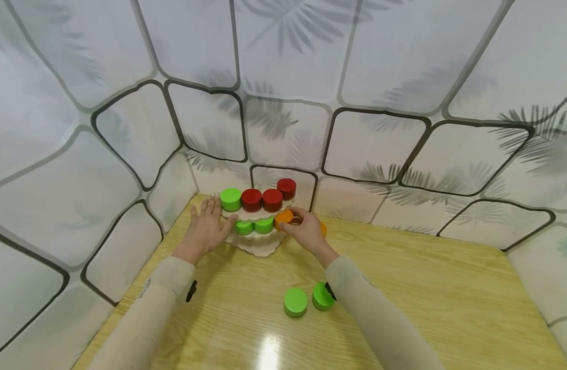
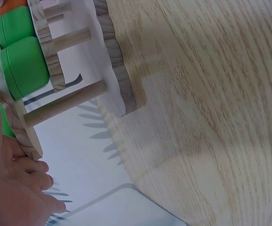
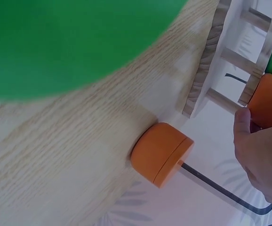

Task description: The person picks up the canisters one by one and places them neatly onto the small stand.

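A tiered wooden stand with scalloped edges and round posts stands in the table's corner. Its top tier bears a green round box and three red round boxes. Two green round boxes sit on the tier below. My right hand pinches an orange round box between thumb and fingers at that tier's right end, beside the green ones. My left hand rests against the stand's left end, fingers stretched and spread, thumb across its front edge.
Another orange round box is on the table right of the stand, partly hidden by my right hand in the head view. Two green round boxes lie nearer, one partly behind my right sleeve. Patterned walls stand behind and left.
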`<action>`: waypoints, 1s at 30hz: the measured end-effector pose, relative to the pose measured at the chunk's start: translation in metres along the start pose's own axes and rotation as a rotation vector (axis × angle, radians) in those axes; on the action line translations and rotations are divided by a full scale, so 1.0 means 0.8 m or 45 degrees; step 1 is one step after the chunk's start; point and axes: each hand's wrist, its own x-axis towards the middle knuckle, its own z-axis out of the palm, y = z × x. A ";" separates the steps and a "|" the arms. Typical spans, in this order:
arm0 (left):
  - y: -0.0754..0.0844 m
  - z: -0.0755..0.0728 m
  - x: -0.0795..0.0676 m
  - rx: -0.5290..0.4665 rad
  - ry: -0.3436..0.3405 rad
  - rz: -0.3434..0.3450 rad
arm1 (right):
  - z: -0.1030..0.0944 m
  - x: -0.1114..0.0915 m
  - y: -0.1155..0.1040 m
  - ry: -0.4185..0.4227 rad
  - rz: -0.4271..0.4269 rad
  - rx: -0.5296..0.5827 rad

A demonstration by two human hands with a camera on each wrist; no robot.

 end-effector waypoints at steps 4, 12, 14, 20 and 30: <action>0.001 0.000 0.000 0.003 -0.003 0.002 | 0.003 0.001 0.000 0.015 0.012 0.027; 0.001 0.000 0.001 -0.005 -0.004 0.001 | 0.007 0.001 -0.003 0.010 0.044 0.058; 0.001 0.000 0.001 -0.005 -0.004 0.000 | 0.007 0.001 -0.004 0.010 0.050 0.056; 0.000 0.001 0.001 -0.001 0.008 0.003 | 0.008 0.003 -0.005 0.012 0.057 0.060; -0.001 0.001 0.001 0.010 0.020 0.008 | 0.012 0.005 -0.004 0.030 0.069 0.044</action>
